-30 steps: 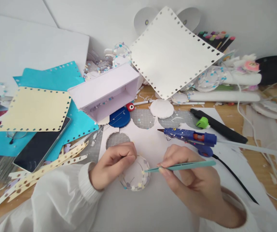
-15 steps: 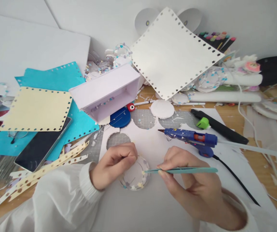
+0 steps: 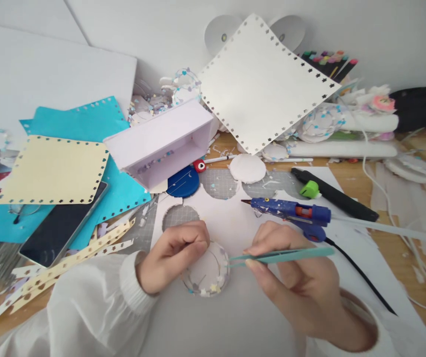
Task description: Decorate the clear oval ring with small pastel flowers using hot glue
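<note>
Clear round dish [image 3: 206, 273], rim dotted with small shapes, on white paper at bench front. Left hand [image 3: 172, 254] grips its rim; right hand [image 3: 291, 277] pinches teal tweezers [image 3: 280, 255], tips at rim. Blue glue gun [image 3: 291, 212] lies just beyond.

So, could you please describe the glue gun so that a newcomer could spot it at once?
Start at the white sheet with round holes in the middle of the desk. Just beyond the right hand, which holds teal tweezers, the glue gun lies with its nozzle pointing left. Its blue body and orange trigger set it apart from the black, green-capped tool behind it.
</note>
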Demonstrator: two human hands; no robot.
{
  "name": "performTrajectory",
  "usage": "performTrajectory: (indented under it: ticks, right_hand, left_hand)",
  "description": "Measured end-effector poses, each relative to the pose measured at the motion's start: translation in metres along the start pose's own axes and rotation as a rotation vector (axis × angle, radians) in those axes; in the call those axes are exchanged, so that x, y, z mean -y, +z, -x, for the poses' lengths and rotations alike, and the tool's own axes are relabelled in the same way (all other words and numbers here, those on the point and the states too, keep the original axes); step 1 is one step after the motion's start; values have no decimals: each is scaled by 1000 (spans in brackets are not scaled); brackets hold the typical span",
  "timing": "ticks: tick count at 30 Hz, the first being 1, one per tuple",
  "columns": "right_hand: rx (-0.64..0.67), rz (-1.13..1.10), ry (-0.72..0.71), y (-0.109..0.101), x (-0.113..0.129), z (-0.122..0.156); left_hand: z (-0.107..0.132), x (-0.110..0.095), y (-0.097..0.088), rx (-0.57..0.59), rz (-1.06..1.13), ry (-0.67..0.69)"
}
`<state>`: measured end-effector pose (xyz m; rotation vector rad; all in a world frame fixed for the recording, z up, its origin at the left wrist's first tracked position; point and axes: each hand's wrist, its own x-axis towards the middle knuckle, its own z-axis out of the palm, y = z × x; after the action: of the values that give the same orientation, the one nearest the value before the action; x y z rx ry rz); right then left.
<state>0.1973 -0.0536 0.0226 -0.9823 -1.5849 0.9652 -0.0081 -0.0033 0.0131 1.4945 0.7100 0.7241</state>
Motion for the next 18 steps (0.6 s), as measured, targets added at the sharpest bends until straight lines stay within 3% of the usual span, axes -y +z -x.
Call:
performTrajectory:
  ticks: [18]
  right_hand:
    - [18, -10, 69, 3, -4, 1]
  left_hand:
    - [1, 0, 0, -6, -8, 13]
